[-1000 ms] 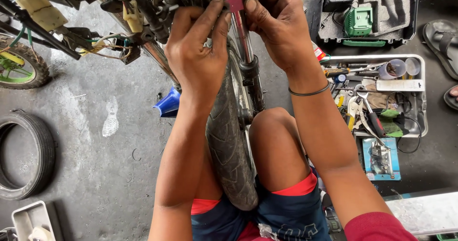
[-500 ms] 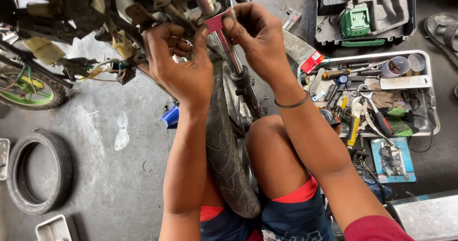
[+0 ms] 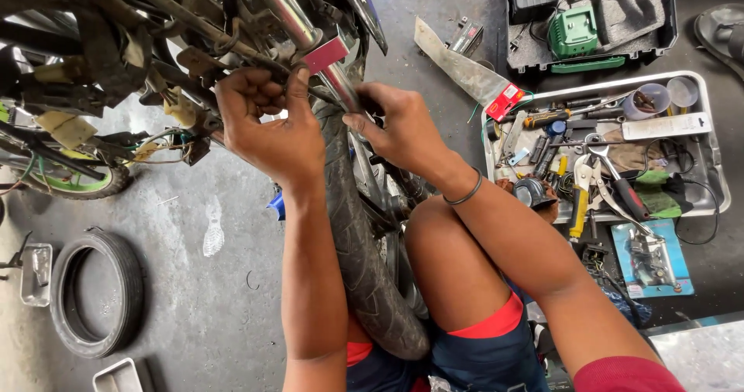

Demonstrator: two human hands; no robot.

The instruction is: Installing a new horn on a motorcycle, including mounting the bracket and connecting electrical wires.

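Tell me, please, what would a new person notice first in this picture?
First, the two bare hands in the upper middle: the left hand and right hand work at the chrome fork tube of a motorcycle, just above its front tyre, which runs down between the person's knees. To the right, a white tray crowded with hand tools lies on the floor. At the lower left, a loose tyre lies flat on the concrete.

Both forearms are bare from wrist to elbow. The right hand [image 3: 399,124] has a thin dark band around its wrist (a plain loop, no clasp visible); the left hand [image 3: 267,124] wears nothing. A dark red sleeve covers the right upper arm. Dark blue shorts show red-orange lining at the hems.
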